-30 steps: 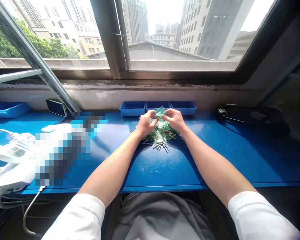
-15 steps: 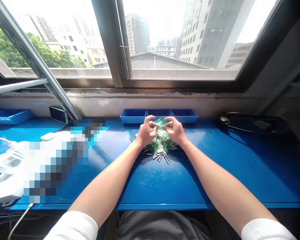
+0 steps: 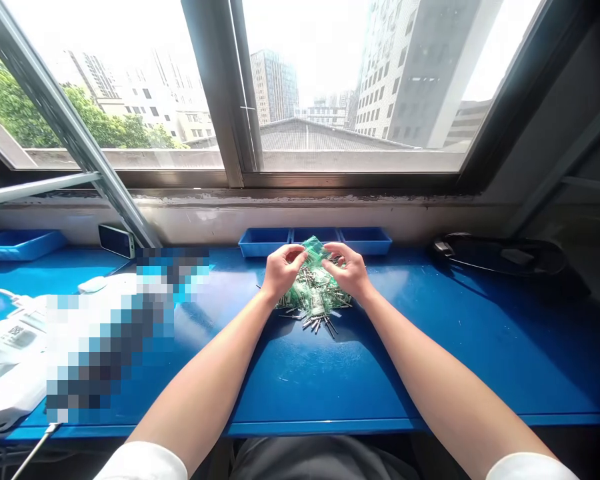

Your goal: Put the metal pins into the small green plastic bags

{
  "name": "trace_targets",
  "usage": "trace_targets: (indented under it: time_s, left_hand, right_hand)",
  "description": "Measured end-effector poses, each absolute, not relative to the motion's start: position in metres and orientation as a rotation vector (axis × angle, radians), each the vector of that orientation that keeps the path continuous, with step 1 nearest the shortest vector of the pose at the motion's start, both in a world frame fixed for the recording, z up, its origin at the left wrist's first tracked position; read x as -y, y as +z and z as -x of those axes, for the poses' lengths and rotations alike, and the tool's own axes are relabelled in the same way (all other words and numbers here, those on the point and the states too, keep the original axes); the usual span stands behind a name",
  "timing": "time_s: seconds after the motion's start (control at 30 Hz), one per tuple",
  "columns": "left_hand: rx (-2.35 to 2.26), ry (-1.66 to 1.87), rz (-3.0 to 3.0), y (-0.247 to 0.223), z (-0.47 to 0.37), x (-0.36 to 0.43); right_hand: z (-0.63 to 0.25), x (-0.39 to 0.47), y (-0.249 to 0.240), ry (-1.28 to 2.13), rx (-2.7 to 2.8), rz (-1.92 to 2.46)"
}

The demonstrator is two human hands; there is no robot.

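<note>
Between my two hands, a small green translucent bag (image 3: pixel 314 248) is held up over a pile (image 3: pixel 316 293) of green packets and thin metal pins. My left hand (image 3: pixel 283 270) pinches the bag's left side between thumb and fingers. On its right side, my right hand (image 3: pixel 347 268) has its fingertips closed on the same bag. Whatever the bag contains is too small to make out. Loose metal pins stick out at the pile's front edge, on the blue table (image 3: pixel 325 387).
Behind the pile stands a blue three-compartment tray (image 3: pixel 265 248). Another blue tray (image 3: pixel 23 245) and a phone (image 3: pixel 117 241) are at the back left. White equipment (image 3: pixel 10 393) with a cable lies left, partly pixelated. A black object (image 3: pixel 500 257) lies at the back right.
The view has tilted up slightly. My hands have drawn a little apart, and the green bag between them now shows more fully.
</note>
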State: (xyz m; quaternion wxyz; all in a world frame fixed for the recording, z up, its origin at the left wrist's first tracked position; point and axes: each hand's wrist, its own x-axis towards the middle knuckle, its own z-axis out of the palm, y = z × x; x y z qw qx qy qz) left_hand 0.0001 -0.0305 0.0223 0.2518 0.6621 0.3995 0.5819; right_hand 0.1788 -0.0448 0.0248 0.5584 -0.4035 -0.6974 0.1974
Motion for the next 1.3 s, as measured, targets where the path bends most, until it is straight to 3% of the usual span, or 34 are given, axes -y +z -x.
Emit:
trace_targets:
  time_s: [0.2, 0.43, 0.6, 0.87, 1.13, 1.3]
  left_hand:
    - [-1.336, 1.746, -1.587, 0.03, 0.024, 0.008]
    - [-1.3, 1.532, -1.463, 0.019, 0.043, -0.011]
    - [-1.485, 1.513, -1.703, 0.024, 0.04, 0.004]
    - [-1.568, 0.884, -2.318, 0.025, 0.036, 0.016]
    - [-1.487, 0.944, -2.273, 0.029, 0.033, 0.018]
    - [-1.464, 1.265, -2.035, 0.034, 0.029, 0.024]
  right_hand:
    - [-0.188, 0.038, 0.018, 0.351, 1.682, 1.085]
    - [-0.193, 0.031, 0.01, 0.257, 1.824, 1.186]
    - [-0.199, 0.028, 0.01, 0.197, 1.858, 1.237]
    - [-0.203, 0.025, 0.009, 0.153, 1.869, 1.267]
    - [-0.203, 0.024, 0.008, 0.151, 1.875, 1.251]
    - [-0.2, 0.025, 0.01, 0.159, 1.862, 1.19]
